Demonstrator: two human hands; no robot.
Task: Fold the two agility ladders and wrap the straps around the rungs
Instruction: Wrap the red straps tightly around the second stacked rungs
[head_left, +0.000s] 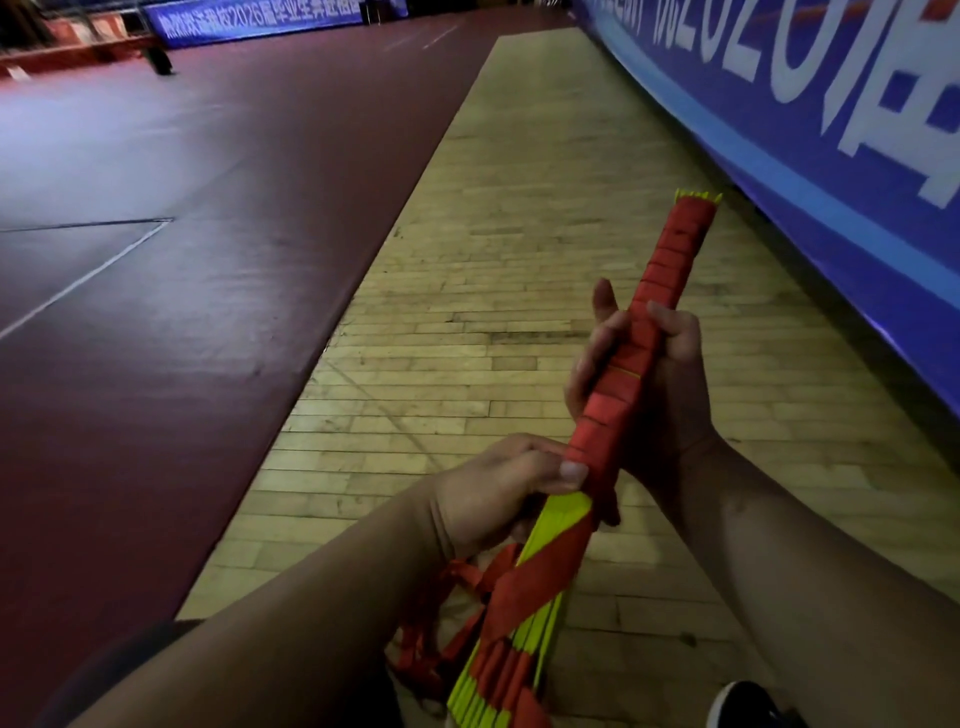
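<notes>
Over wooden floor (519, 260), both hands grip the strap-wrapped ladder bundle (639, 353).

Head camera looking down
It is sitting on the person's head, facing forward and down, very near the left hand (501, 483) and right hand (662, 387) above the wooden floor (493, 260).

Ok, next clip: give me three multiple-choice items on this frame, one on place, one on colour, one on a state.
1. The bundle is held above: A the wooden floor B the red mat C a table.
2. The rungs are: A blue B yellow C white.
3. The right hand: A hangs open B rests on the floor C grips the bundle.
Key: 1 A, planks show beneath it; 2 B, yellow ends stick out of the red strap; 3 C, its fingers curl round the bundle.
</notes>
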